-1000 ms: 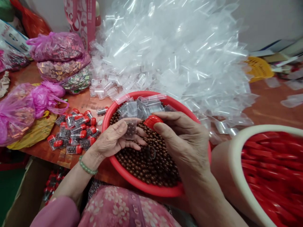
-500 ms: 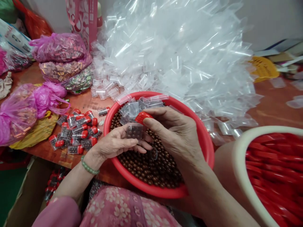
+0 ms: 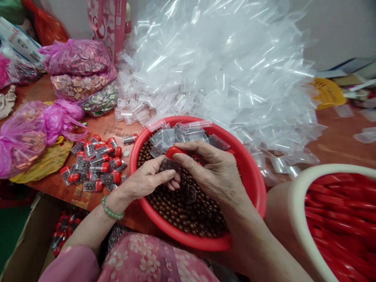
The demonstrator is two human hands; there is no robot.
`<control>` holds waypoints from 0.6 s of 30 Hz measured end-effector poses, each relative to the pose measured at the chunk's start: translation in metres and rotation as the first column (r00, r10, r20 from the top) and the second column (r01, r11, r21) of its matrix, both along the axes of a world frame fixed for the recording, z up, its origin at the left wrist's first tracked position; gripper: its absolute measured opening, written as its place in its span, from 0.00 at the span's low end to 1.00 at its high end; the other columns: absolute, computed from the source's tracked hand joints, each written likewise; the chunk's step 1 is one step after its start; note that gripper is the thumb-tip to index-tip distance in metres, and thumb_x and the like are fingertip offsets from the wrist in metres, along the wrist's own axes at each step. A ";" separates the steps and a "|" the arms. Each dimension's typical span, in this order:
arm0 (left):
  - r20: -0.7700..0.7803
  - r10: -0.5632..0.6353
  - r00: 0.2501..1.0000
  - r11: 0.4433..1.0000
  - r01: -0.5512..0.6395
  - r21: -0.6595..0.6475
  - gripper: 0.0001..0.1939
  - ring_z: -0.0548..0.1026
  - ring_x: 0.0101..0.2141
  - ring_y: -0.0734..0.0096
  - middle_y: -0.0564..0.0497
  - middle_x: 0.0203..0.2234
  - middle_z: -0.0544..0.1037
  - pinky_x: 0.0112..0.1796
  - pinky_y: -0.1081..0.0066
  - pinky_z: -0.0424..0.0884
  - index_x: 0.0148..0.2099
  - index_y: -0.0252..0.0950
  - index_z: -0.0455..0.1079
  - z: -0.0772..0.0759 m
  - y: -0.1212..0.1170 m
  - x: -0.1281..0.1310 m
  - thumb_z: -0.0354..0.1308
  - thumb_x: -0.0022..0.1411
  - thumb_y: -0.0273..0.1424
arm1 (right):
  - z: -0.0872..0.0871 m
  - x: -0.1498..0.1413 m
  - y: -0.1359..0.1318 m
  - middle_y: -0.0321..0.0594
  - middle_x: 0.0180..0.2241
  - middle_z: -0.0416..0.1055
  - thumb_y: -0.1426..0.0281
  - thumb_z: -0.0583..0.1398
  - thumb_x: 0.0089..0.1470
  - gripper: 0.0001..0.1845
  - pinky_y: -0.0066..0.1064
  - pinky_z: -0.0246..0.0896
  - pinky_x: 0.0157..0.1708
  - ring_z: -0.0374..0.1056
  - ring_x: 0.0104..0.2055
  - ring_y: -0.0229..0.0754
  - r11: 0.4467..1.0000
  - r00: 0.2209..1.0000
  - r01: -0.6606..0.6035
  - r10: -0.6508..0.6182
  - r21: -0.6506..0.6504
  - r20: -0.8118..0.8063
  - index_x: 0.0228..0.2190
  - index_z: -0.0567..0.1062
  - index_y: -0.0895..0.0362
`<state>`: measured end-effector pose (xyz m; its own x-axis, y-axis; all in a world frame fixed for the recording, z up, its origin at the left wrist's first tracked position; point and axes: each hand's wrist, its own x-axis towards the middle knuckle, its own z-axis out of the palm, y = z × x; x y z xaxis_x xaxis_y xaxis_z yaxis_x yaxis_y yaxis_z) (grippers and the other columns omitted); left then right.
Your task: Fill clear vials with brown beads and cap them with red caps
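Note:
Over a red basin (image 3: pixel 188 241) of round brown balls (image 3: pixel 173 209), my left hand (image 3: pixel 154 174) is closed on a small clear plastic case (image 3: pixel 169 164), partly hidden by the fingers. My right hand (image 3: pixel 213 168) pinches a red cap (image 3: pixel 174 152) between thumb and fingers. The cap sits at the top of the case, touching it; whether it is fully seated I cannot tell. Several clear cases (image 3: pixel 168 137) lie on the balls at the basin's far side. One more clear case (image 3: pixel 191 193) stands among the balls below my right hand.
A large heap of clear plastic cases (image 3: pixel 223 66) rises behind the basin. At right stands a cream bucket (image 3: pixel 296 207) of red caps (image 3: pixel 340 219). Filled red-capped cases (image 3: pixel 98 160) lie at left, near pink bags (image 3: pixel 79 58). Below is a cardboard box (image 3: pixel 29 235).
My right hand has brought the red cap left and down onto the top of the case in my left hand. My left fingers have curled further round the case.

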<state>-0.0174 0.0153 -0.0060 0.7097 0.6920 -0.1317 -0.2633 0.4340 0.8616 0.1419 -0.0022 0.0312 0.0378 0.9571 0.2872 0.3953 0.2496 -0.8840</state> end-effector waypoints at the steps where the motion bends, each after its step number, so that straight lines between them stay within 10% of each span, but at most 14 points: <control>1: -0.023 0.001 1.000 1.000 -0.001 0.015 0.19 0.72 0.28 0.78 0.52 0.29 0.72 0.31 0.76 0.70 0.39 0.31 0.67 0.001 0.000 0.000 0.63 0.58 0.44 | 0.000 0.002 0.000 0.36 0.30 0.78 0.68 0.63 0.54 0.05 0.31 0.72 0.32 0.74 0.31 0.39 1.000 0.999 -0.009 0.009 0.015 0.031 0.35 0.79 0.53; 14: -0.141 -0.010 0.990 0.996 0.022 0.082 0.24 0.67 0.24 0.80 0.55 0.26 0.68 0.27 0.76 0.65 0.38 0.33 0.63 0.008 0.001 0.002 0.58 0.58 0.52 | -0.004 0.013 -0.005 0.37 0.32 0.79 0.68 0.61 0.57 0.06 0.30 0.71 0.34 0.75 0.32 0.39 0.993 0.968 -0.086 0.065 0.078 0.242 0.38 0.77 0.53; 18: -0.095 -0.003 0.995 0.997 0.009 0.071 0.22 0.65 0.25 0.79 0.55 0.25 0.67 0.29 0.75 0.62 0.37 0.33 0.64 0.007 0.001 0.001 0.59 0.59 0.50 | -0.007 0.012 -0.009 0.45 0.39 0.77 0.57 0.65 0.53 0.25 0.38 0.71 0.37 0.75 0.38 0.47 0.968 0.887 -0.203 0.119 0.147 0.445 0.49 0.70 0.56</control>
<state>-0.0164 0.0162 0.0009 0.7005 0.6979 -0.1493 -0.1765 0.3720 0.9113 0.1534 -0.0110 0.0246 -0.2797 0.8676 0.4113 0.6658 0.4839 -0.5679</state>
